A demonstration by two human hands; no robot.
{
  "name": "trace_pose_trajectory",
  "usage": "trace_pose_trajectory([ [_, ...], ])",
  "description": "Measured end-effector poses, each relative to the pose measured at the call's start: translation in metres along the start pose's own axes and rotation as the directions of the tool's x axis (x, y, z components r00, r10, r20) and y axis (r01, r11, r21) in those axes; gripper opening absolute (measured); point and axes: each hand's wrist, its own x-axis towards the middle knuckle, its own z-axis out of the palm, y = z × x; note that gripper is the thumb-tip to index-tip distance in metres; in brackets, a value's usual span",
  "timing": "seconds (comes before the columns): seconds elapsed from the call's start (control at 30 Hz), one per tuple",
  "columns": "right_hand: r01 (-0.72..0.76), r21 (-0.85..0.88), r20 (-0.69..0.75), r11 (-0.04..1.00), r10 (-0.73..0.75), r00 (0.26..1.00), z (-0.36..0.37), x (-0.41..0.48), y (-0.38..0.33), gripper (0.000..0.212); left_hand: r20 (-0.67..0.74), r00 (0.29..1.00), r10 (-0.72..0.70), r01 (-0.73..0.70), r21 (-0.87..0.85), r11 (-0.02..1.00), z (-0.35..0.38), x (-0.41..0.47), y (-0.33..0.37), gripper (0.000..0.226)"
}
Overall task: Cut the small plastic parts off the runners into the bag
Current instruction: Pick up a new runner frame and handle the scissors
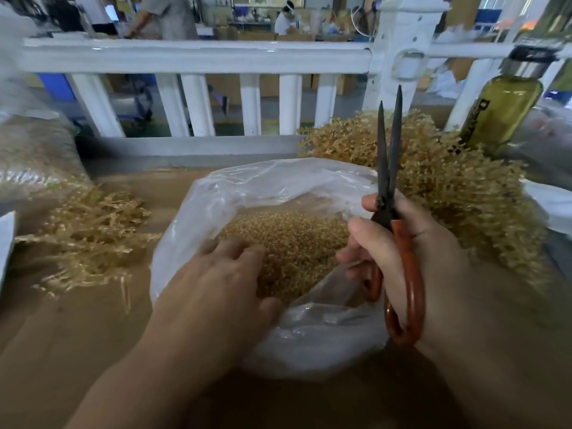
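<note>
Centrally, the clear bag point(247, 187) stands open on the desk point(77, 329), part-filled with small tan cut parts point(294, 243). The left hand point(216, 280) rests on them with fingers straight, holding nothing. The right hand point(402, 252) grips the orange handles of the scissors point(390, 168), blades nearly together and pointing up. A bristly heap of runners point(448, 187), apparently uncut, lies just right of the bag. Barer stripped runners point(89, 230) lie to its left. Best practice is to hold the next runner over the bag mouth and snip close to each part.

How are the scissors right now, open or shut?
Slightly open: the scissors point up with blade tips apart, handles gripped by the right hand.
</note>
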Motion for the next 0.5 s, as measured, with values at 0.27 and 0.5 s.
trace_pose_trajectory([
  [0.27, -0.027, -0.276, 0.041, 0.961, 0.04, 0.998, -0.006, -0.003, -0.002, 0.024, 0.137, 0.981, 0.137, -0.147, 0.061, 0.987, 0.002, -0.004, 0.016, 0.07],
  [0.5, 0.018, -0.425, 0.126, 0.905, 0.039, 0.991, 0.002, -0.006, -0.009, 0.029, 0.108, 0.941, 0.32, -0.322, -0.007, 0.947, 0.01, -0.005, 0.013, 0.048],
])
